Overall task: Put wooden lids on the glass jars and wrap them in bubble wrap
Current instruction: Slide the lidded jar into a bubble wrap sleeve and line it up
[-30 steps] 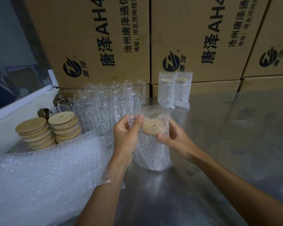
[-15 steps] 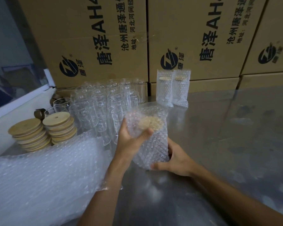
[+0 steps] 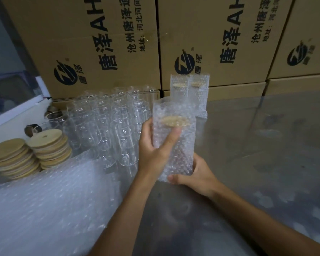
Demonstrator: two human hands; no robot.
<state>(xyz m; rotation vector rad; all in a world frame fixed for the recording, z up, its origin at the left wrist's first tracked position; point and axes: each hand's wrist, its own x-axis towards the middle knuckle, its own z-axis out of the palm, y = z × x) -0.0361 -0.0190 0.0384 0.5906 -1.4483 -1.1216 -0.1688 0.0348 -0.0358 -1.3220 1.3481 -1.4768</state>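
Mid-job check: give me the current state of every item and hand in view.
Held jar: lidded, bagged in bubble wrap, lifted upright.
Left hand: grips its upper side.
Right hand: holds its base.
Two wrapped jars: standing by the boxes.
Bare jars: unlidded, unwrapped.
Wooden lids: two stacks.
Bubble wrap pile: lying flat.

Brown cardboard boxes (image 3: 103, 43) stand stacked in a row along the back of the grey, glossy tabletop (image 3: 257, 154) — each printed with black Chinese characters and a round logo. At far left, a white ledge (image 3: 17, 111) borders a dark window.
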